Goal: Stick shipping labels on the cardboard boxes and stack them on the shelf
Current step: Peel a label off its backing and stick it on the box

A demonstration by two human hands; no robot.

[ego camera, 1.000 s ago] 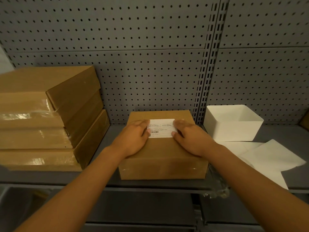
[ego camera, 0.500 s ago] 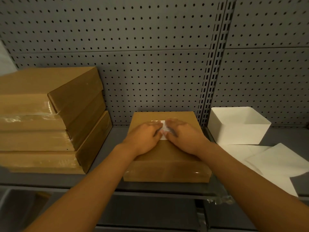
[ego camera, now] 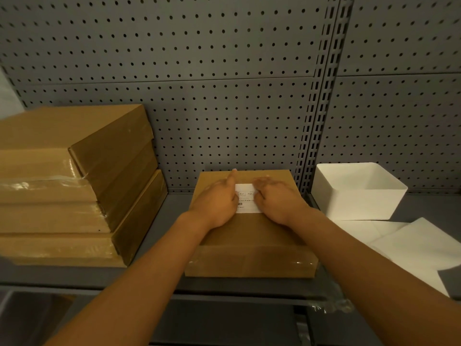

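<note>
A moment ago the two hands had met over the middle of the label [ego camera: 245, 202], hiding nearly all of it; now they have slid a little apart again and a white strip of it shows between them, lying flat on the top of the box [ego camera: 252, 236]. That reads to me like smoothing strokes, in towards the centre and back out, so the label is most likely stuck down and being pressed flat rather than placed. The left hand [ego camera: 216, 204] lies palm down on the box top, covering the label's left end, fingers mostly flat, with the forefinger stretched forward past the label's far edge and its tip lifted a bit. The right hand [ego camera: 279, 202] also lies flat, pressing on the label's right end, fingers relaxed and together. Neither hand is gripping anything; both simply press. The box sits on the shelf [ego camera: 159, 280] near its front edge, in the middle, well apart from the stack [ego camera: 74, 186] of three boxes on the left. To the right stand a white bin [ego camera: 359, 193] and some white sheets [ego camera: 409, 248] in front of it. As I judge it, what is left for this box is lifting it onto the stack.
</note>
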